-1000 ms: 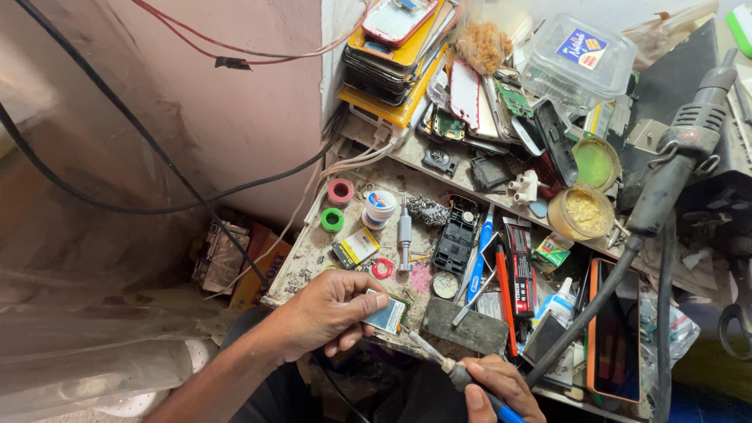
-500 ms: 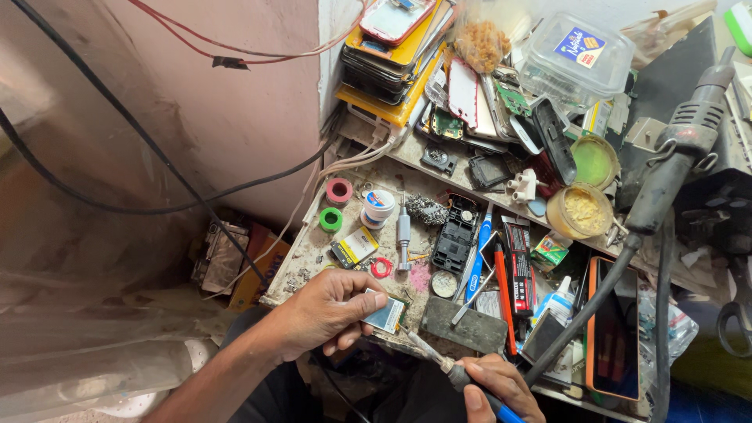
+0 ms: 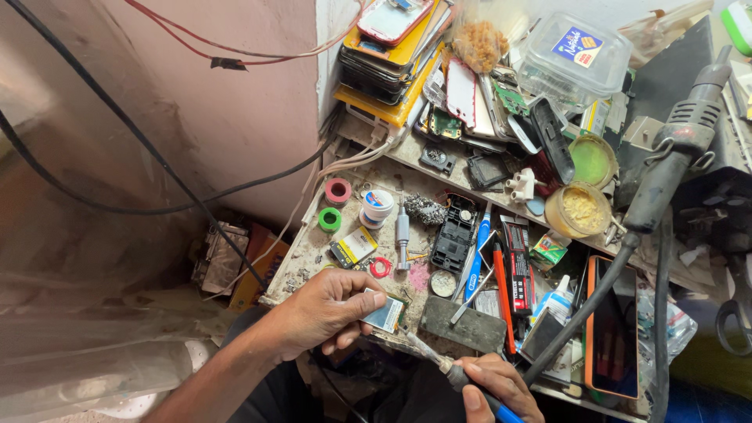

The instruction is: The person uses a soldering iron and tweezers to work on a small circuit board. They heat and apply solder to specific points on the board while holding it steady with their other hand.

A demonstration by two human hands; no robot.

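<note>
Since the frame before, nothing on the cluttered workbench (image 3: pixel 313 243) has shifted. Left hand (image 3: pixel 325 309) still pinches a small battery-like cell (image 3: pixel 385 312) between thumb and fingers at the bench's front edge; right hand (image 3: pixel 493 388) stays wrapped around a soldering iron (image 3: pixel 439 368) (tip touching the cell). A round tin (image 3: pixel 578 210) holds yellowish paste
</note>
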